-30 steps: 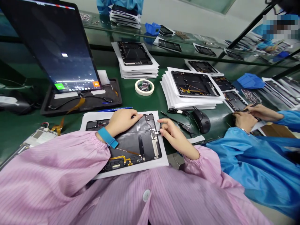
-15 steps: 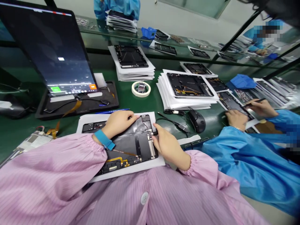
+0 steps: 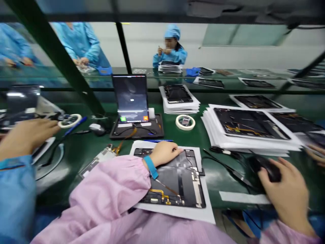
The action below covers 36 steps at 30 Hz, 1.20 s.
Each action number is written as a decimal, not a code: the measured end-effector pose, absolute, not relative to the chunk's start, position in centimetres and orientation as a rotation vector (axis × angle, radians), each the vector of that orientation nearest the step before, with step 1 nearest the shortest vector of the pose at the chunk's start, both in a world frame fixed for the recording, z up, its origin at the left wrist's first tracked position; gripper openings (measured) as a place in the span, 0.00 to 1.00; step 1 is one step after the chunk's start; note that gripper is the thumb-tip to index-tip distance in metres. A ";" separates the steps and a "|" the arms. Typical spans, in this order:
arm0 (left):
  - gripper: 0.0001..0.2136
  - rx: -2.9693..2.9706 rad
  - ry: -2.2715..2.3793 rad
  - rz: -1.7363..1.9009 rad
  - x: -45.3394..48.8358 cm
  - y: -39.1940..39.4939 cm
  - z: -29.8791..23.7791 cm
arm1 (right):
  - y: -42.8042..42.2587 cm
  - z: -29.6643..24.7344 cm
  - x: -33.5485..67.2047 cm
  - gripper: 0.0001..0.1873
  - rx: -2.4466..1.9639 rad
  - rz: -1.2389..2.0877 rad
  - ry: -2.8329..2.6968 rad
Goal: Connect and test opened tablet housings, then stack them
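An opened tablet back (image 3: 177, 176) with black panels and orange flex cables lies on a white sheet in front of me. My left hand (image 3: 164, 152) rests on its upper edge with the fingers curled down and a blue wrist strap on the arm. My right hand (image 3: 286, 189) lies over a black computer mouse (image 3: 264, 167) to the right of the tablet, fingers draped on it. Motion blurs that hand.
A lit tablet (image 3: 130, 98) stands upright on a black tray (image 3: 137, 130). A tape roll (image 3: 185, 122) lies behind the work. Stacks of opened tablets on paper (image 3: 243, 127) fill the right. A co-worker's hand in a blue sleeve (image 3: 22, 137) reaches in at left.
My right hand left the tablet's right edge and moved right onto the mouse. My head lifted, so the far bench and the people there came into sight. My left hand stayed put.
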State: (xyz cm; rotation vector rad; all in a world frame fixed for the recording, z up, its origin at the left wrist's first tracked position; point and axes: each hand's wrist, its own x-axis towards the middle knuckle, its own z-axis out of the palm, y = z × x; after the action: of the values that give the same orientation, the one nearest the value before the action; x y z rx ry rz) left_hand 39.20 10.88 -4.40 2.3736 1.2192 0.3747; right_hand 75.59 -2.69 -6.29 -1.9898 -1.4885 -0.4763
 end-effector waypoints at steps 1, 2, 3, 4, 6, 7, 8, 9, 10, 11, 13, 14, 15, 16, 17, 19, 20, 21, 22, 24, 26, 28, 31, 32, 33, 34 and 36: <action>0.21 2.370 1.226 0.386 39.2 11.0 -4.4 | -2.6 -6.2 75.7 0.28 -2.015 -0.449 -1.509; 0.21 2.363 1.237 0.389 39.2 11.0 -4.4 | -2.5 -6.2 75.8 0.29 -2.035 -0.406 -1.547; 0.21 2.355 1.247 0.388 39.2 11.0 -4.4 | -2.5 -6.1 75.8 0.29 -2.057 -0.360 -1.579; 0.21 2.346 1.254 0.387 39.2 10.9 -4.3 | -2.6 -6.0 75.9 0.30 -2.081 -0.331 -1.583; 0.20 2.333 1.256 0.387 39.2 10.8 -4.3 | -2.7 -6.0 76.0 0.30 -2.148 -0.330 -1.513; 0.20 2.329 1.254 0.391 39.2 10.8 -4.4 | -2.7 -6.0 76.0 0.29 -2.180 -0.341 -1.477; 0.20 2.326 1.252 0.395 39.3 10.8 -4.4 | -2.7 -6.1 75.9 0.29 -2.205 -0.348 -1.461; 0.20 2.325 1.249 0.401 39.3 10.8 -4.5 | -2.7 -6.1 75.9 0.29 -2.219 -0.351 -1.467; 0.20 2.326 1.247 0.406 39.3 10.9 -4.5 | -2.6 -6.2 75.8 0.28 -2.225 -0.353 -1.487; 0.21 2.329 1.244 0.411 39.3 10.9 -4.5 | -2.6 -6.2 75.8 0.28 -2.223 -0.356 -1.511; 0.21 2.333 1.243 0.412 39.3 10.9 -4.5 | -2.5 -6.3 75.8 0.27 -2.197 -0.393 -1.522; 0.21 2.336 1.243 0.410 39.2 10.9 -4.5 | -2.4 -6.3 75.9 0.27 -2.183 -0.402 -1.520; 0.21 2.338 1.243 0.406 39.2 10.9 -4.4 | -2.4 -6.3 76.0 0.26 -2.171 -0.410 -1.514; 0.20 2.340 1.243 0.402 39.2 10.8 -4.4 | -2.4 -6.4 76.3 0.26 -2.165 -0.414 -1.511; 0.20 2.343 1.244 0.398 39.2 10.8 -4.3 | -2.3 -6.4 76.5 0.26 -2.163 -0.415 -1.515; 0.20 2.350 1.247 0.388 39.2 10.8 -4.2 | -2.2 -6.3 76.6 0.26 -2.149 -0.405 -1.555; 0.20 2.352 1.248 0.379 39.2 10.8 -4.1 | -2.2 -6.2 76.4 0.26 -2.111 -0.435 -1.556; 0.21 2.353 1.248 0.370 39.2 10.8 -4.1 | -2.2 -5.9 75.7 0.25 -2.053 -0.480 -1.538; 0.21 2.356 1.245 0.360 39.2 10.8 -4.1 | -2.3 -5.5 74.7 0.24 -1.978 -0.527 -1.512; 0.21 2.368 1.230 0.347 39.1 10.7 -4.1 | -2.6 -4.3 71.5 0.22 -1.787 -0.589 -1.539; 0.22 2.379 1.220 0.343 39.1 10.7 -4.2 | -2.7 -3.0 67.4 0.19 -1.550 -0.408 -1.940; 0.22 2.382 1.219 0.335 39.0 10.6 -4.3 | -2.2 -2.1 63.6 0.17 -1.394 -0.186 -2.368; 0.23 2.384 1.208 0.316 38.9 10.6 -4.3 | -0.7 -1.6 60.6 0.09 -1.332 -0.014 -2.596; 0.23 2.389 1.200 0.313 38.9 10.6 -4.3 | -0.2 -1.6 60.4 0.05 -1.303 0.021 -2.630; 0.23 2.393 1.198 0.310 38.8 10.6 -4.3 | 0.2 -1.7 60.6 0.04 -1.268 0.056 -2.656; 0.23 2.394 1.200 0.309 38.8 10.6 -4.3 | 0.4 -1.7 61.0 0.04 -1.232 0.094 -2.676; 0.23 2.385 1.205 0.310 38.8 10.6 -4.5 | 0.6 -1.7 62.1 0.05 -1.177 0.188 -2.699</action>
State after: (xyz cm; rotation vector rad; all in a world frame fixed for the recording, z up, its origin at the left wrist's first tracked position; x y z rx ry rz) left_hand 38.77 10.60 -4.48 2.3845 1.2047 0.3103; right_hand 62.15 0.58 -1.67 -1.1768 -2.6990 0.1883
